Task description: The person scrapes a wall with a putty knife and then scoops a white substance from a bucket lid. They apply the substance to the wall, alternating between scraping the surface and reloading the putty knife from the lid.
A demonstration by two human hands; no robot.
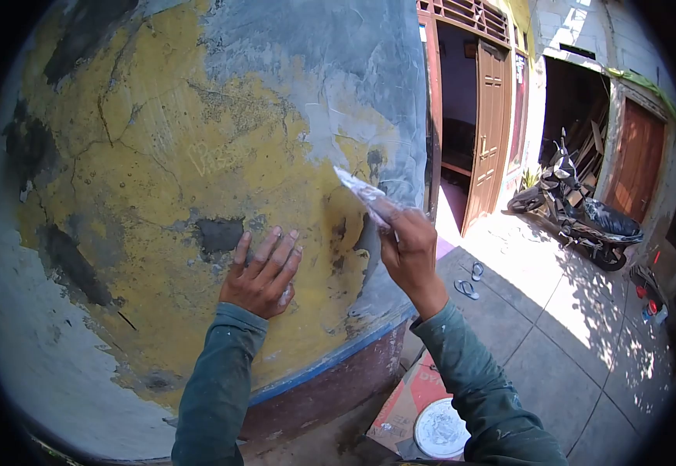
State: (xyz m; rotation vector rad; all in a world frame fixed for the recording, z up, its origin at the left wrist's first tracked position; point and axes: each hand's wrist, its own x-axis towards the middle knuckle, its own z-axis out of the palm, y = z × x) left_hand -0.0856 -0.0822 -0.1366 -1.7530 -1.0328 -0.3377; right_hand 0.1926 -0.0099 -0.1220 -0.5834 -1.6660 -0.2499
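My left hand (262, 273) lies with fingers stretched out on the yellow, worn wall (159, 182), just beside a dark grey patch (220, 234). In my right hand (412, 252) is a putty knife (360, 188) smeared with white putty, its tip pointing up and left, close to the wall surface. Grey-white filler (315, 46) covers the upper part of the wall and its right edge. Cracks and several dark bare patches mark the yellow paint. Both green sleeves carry whitish specks.
Below my right arm, a white round lid or pail top (440, 429) sits by a red-brown cardboard box (402, 404). Sandals (466, 290) lie on the paved floor (552, 365). Farther right stand an open brown door (487, 132) and a parked motorcycle (579, 213).
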